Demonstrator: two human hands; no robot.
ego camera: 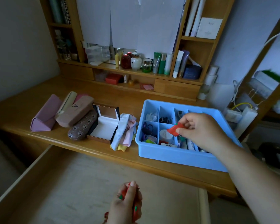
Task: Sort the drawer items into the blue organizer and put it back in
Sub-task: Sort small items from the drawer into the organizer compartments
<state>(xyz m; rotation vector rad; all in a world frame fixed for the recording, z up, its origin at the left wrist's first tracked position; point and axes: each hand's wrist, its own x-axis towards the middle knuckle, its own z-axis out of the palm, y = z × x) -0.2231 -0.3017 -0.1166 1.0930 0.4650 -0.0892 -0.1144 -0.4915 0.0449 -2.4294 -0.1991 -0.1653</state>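
No text readable with certainty. Small dark print on the white box (208,28) on the upper right shelf, too small to read. Dark characters on a white label (169,145) at the front of the blue organizer (176,156), blurred. Faint print beside a deer figure on the brown case (76,109), not legible.

Organizer (173,155): light blue, white dividers. Packet (176,129) in right hand (200,130): red w/ green tip. Left hand (126,206) items: red, green. Folding case (44,114), far left: mauve-pink. Near case (83,126): brown, moustache print. Desk (23,110): honey wood.
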